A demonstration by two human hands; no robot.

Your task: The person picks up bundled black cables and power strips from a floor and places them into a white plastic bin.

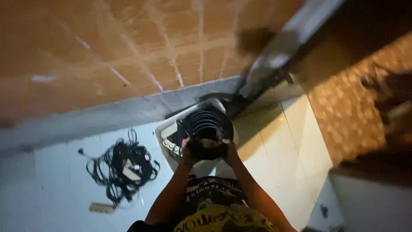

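Note:
My left hand and my right hand both grip a neat coil of black cable, held out in front of my chest. The coil hangs above a white box on the pale tiled floor. A white power strip lies in that box, just left of my left hand. The lower part of the coil is hidden between my fingers.
A tangled heap of black cables with a white adapter lies on the floor to the left, with another power strip near it. An orange tiled wall rises behind. A grey pole leans at the right.

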